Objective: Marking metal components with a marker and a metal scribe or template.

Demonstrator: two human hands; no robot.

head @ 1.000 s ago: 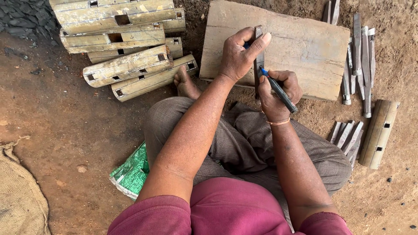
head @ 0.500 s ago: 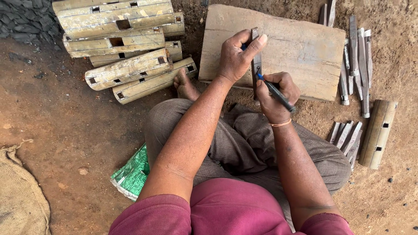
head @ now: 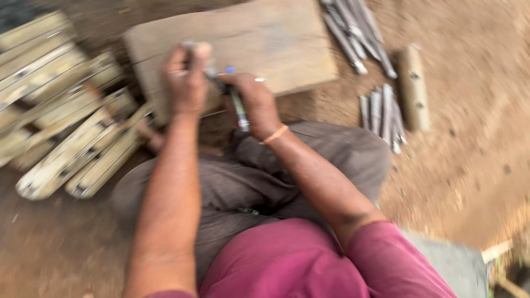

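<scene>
— Do you see any package, label, sign or screen down there?
— None that I can make out; the whole view is blurred and shows no such thing.

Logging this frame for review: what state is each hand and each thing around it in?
Left hand: closed around a thin strip, held upright over the board.
Right hand: gripping a blue-capped pen, tip toward the strip.
Wooden board: lying flat on the ground.
Bamboo pieces: stacked at the person's left, slots visible.
Grey strips: loose in a small pile on the dirt.
Short cylinder: lying on its side.
</scene>
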